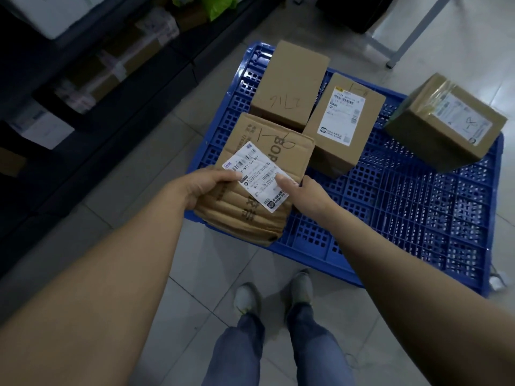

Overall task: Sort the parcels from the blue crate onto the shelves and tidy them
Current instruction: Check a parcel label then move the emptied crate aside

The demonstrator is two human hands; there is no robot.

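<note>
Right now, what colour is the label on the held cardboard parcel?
The paper label is white with black print; head view.

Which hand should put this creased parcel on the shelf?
Left. The left hand grips the creased brown cardboard parcel on the side nearest the dark shelves; the right hand holds the far edge.

shelf parcels (119, 65) blurred, grey frame (412, 29) — cut off

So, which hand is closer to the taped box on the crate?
Right. The right hand holds the creased parcel at its right edge, the taped box beyond, further right; the left hand holds its left edge, farther off.
</note>
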